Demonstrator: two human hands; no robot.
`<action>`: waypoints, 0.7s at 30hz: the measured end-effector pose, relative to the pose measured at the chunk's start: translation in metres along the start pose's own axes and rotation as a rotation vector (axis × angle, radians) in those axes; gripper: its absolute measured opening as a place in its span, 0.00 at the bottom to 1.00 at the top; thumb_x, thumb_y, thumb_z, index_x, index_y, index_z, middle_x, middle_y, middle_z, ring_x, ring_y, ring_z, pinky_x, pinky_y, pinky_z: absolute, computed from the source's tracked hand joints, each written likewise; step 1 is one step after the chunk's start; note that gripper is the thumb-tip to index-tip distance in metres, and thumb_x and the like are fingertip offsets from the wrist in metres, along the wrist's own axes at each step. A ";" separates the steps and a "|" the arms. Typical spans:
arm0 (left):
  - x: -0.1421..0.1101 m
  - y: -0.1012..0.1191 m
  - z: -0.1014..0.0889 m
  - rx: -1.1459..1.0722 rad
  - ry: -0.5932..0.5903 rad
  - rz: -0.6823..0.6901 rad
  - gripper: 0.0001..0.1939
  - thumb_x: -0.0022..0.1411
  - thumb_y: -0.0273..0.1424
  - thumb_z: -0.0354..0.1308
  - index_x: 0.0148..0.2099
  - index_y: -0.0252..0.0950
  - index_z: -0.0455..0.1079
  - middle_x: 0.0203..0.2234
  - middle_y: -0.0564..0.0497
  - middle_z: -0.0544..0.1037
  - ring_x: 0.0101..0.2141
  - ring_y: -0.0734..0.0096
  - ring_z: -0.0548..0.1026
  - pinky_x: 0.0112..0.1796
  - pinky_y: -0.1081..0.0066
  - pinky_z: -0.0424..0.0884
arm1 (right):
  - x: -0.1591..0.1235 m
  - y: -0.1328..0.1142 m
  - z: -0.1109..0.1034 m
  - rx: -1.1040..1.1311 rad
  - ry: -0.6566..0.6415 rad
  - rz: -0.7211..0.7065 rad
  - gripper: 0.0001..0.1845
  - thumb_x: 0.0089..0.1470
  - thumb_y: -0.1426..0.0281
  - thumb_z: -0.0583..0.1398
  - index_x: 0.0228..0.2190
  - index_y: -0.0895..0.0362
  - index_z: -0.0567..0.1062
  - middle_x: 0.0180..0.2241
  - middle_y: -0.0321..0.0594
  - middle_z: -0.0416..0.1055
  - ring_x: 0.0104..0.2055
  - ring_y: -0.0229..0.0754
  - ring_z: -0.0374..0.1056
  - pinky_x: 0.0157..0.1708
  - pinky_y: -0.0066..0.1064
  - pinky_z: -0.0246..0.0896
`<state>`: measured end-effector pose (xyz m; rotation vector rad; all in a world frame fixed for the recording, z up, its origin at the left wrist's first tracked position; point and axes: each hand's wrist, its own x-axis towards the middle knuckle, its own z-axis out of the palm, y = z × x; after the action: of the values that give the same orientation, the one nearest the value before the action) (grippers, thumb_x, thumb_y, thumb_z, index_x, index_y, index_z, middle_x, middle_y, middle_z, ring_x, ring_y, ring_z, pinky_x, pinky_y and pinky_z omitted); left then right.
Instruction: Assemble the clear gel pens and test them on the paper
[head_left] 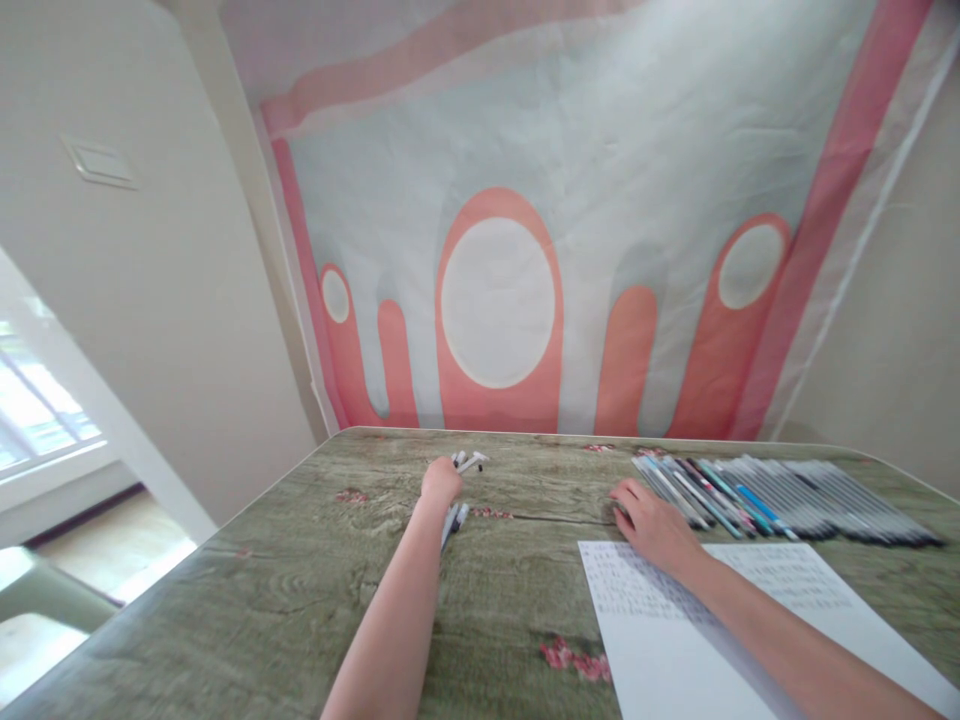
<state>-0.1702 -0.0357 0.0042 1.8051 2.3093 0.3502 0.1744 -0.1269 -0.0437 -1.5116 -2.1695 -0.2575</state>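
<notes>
My left hand [441,482] is over the left-middle of the table, its back toward me and its fingers curled, mostly hidden. White pens with dark ends [470,462] show just past its fingers. Two similar pens [454,522] lie beside the wrist, partly covered by it. Whether the hand grips any of them is hidden. My right hand [652,520] rests on the table with its fingers bent and apart, holding nothing visible. It lies at the left end of a row of pens [720,500], its wrist over a sheet of paper with handwriting [675,650].
The wood-patterned tabletop [300,620] has pink flower prints. More grey pens with dark ends [847,500] lie side by side at the far right. Behind the table hangs a pink and grey wall cloth [585,150]. At the left are a window [45,390] and a pale seat [37,620].
</notes>
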 end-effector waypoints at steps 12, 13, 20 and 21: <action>-0.046 0.082 0.014 -0.983 -0.406 0.419 0.12 0.52 0.36 0.53 0.36 0.33 0.66 0.22 0.55 0.68 0.20 0.83 0.63 0.21 0.81 0.57 | 0.004 -0.004 -0.003 0.237 0.041 0.050 0.11 0.55 0.68 0.48 0.34 0.56 0.69 0.35 0.40 0.66 0.33 0.39 0.64 0.34 0.30 0.58; -0.054 0.090 0.021 -1.074 -0.491 0.421 0.12 0.51 0.36 0.55 0.34 0.32 0.66 0.21 0.55 0.66 0.19 0.84 0.61 0.20 0.82 0.55 | 0.005 -0.006 -0.005 0.317 0.037 0.058 0.12 0.55 0.67 0.48 0.34 0.56 0.69 0.34 0.40 0.66 0.31 0.38 0.64 0.33 0.29 0.58; -0.098 0.127 0.069 -1.276 -0.675 0.446 0.14 0.48 0.36 0.58 0.34 0.30 0.66 0.19 0.57 0.63 0.19 0.84 0.60 0.22 0.80 0.55 | 0.012 -0.013 -0.017 0.830 -0.015 0.122 0.17 0.53 0.59 0.51 0.31 0.57 0.73 0.28 0.37 0.68 0.29 0.38 0.62 0.30 0.28 0.56; -0.101 0.129 0.073 -1.263 -0.671 0.473 0.14 0.48 0.35 0.58 0.34 0.30 0.66 0.18 0.57 0.63 0.19 0.84 0.60 0.22 0.79 0.55 | 0.012 -0.013 -0.017 0.883 -0.016 0.154 0.17 0.52 0.59 0.51 0.30 0.57 0.73 0.26 0.36 0.67 0.28 0.37 0.61 0.29 0.28 0.56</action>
<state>-0.0050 -0.0993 -0.0262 1.3580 0.7802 0.8425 0.1636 -0.1287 -0.0215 -1.1243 -1.7663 0.6807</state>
